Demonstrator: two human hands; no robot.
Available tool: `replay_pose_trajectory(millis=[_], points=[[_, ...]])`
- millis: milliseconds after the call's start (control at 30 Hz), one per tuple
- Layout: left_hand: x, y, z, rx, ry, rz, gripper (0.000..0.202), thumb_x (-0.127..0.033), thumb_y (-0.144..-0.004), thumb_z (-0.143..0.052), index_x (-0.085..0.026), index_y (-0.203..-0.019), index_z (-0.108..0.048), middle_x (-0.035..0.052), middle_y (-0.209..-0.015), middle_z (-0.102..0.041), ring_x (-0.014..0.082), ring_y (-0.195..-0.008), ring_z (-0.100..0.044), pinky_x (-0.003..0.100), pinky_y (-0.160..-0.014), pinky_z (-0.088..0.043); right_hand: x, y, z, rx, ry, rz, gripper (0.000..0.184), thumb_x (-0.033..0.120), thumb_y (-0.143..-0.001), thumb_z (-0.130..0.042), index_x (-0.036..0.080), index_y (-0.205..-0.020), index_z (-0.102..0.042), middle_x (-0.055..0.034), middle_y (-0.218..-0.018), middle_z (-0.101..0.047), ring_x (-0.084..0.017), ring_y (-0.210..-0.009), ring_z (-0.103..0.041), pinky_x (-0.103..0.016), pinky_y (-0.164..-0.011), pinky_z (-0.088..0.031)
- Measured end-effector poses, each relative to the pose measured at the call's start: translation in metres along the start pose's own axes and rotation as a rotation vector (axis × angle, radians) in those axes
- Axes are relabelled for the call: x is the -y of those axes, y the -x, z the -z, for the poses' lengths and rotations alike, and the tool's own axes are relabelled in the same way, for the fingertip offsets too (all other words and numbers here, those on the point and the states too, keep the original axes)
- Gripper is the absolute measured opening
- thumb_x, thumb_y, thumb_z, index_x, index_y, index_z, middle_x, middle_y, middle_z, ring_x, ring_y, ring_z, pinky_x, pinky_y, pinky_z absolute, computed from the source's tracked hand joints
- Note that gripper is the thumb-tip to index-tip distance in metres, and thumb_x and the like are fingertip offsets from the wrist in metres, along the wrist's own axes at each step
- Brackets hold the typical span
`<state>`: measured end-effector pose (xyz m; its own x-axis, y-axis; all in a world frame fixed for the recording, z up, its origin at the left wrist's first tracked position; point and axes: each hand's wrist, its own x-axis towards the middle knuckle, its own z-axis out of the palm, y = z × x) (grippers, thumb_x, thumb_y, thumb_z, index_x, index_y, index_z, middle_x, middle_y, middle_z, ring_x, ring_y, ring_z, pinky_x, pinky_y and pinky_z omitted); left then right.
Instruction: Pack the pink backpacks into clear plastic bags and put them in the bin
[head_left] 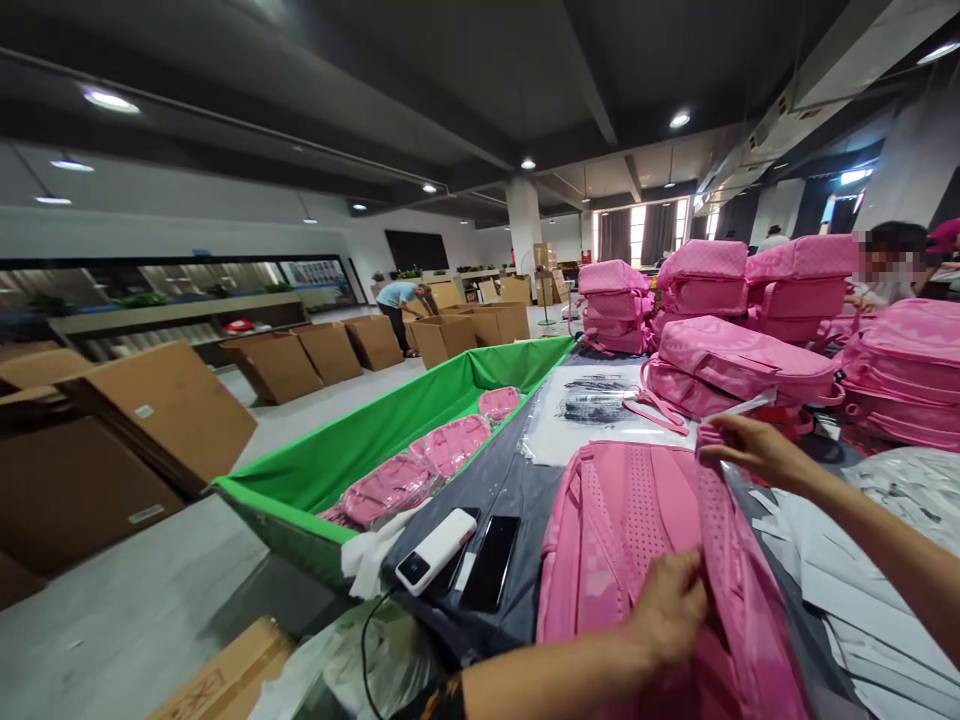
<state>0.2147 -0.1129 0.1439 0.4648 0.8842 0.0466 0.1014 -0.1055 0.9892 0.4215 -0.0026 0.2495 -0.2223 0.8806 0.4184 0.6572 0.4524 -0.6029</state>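
Your left hand point(670, 608) is closed on pink fabric at the lower part of a shoulder strap point(721, 540), close to the tabletop's near edge. Your right hand point(750, 447) pinches the upper end of the same strap between thumb and fingers. The strap belongs to a pink backpack point(615, 520) lying flat, mesh back panel up, on the dark-covered table point(517, 470). Just left of it, by the table's left edge, a black phone point(491, 562) and a white power bank point(436, 550) lie side by side. Beyond that edge, a green trough point(352, 450) holds more pink bags point(450, 445). Toward the far edge, a clear printed plastic bag point(592, 405) lies flat, with stacked pink backpacks point(739, 365) just beside it. Loose white sheets point(847, 580) cover the table's right side.
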Motion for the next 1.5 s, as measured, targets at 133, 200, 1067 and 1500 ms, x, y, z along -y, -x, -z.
replay_pose_trajectory(millis=[133,200,1067,1500], points=[[0.016,0.045,0.009,0.211,-0.163,0.132,0.028,-0.038,-0.09,-0.06,-0.017,-0.075,-0.07,-0.0032,-0.057,-0.054,0.0125,-0.056,-0.05,0.022,-0.056,-0.042,-0.055,-0.025,-0.06,0.176,0.278,0.093,0.078,0.096,-0.07,-0.048,0.022,-0.086,-0.067,-0.0124,-0.095,-0.066,-0.028,-0.088,-0.065,-0.044,-0.082,-0.054],[0.007,0.051,0.036,0.284,-0.362,0.072,0.033,-0.046,-0.087,-0.066,-0.017,-0.071,-0.069,-0.0036,-0.053,-0.053,0.0124,-0.057,-0.052,0.022,-0.058,-0.042,-0.078,-0.03,-0.079,0.185,0.333,0.088,0.076,0.092,-0.073,-0.048,0.022,-0.098,-0.068,-0.0174,-0.116,-0.066,-0.035,-0.107,-0.065,-0.051,-0.095,-0.052],[0.084,-0.065,0.148,-0.207,-1.039,-0.424,0.029,-0.013,-0.093,-0.058,-0.02,-0.121,-0.061,0.0097,-0.124,-0.065,0.0241,-0.119,-0.058,0.044,-0.107,-0.049,-0.097,0.093,-0.138,-0.078,0.344,0.309,0.03,0.034,-0.096,-0.055,0.023,-0.123,-0.064,-0.0111,-0.116,-0.073,-0.029,-0.11,-0.068,-0.047,-0.098,-0.054],[0.085,-0.174,0.149,0.083,-1.273,0.019,0.036,-0.027,-0.105,-0.039,-0.008,-0.125,-0.062,0.0206,-0.126,-0.069,0.0292,-0.121,-0.064,0.042,-0.106,-0.048,-0.16,-0.021,-0.155,0.342,0.468,-0.164,0.034,0.046,-0.096,-0.055,0.022,-0.118,-0.066,-0.0101,-0.119,-0.075,-0.028,-0.106,-0.07,-0.033,-0.078,-0.053]])
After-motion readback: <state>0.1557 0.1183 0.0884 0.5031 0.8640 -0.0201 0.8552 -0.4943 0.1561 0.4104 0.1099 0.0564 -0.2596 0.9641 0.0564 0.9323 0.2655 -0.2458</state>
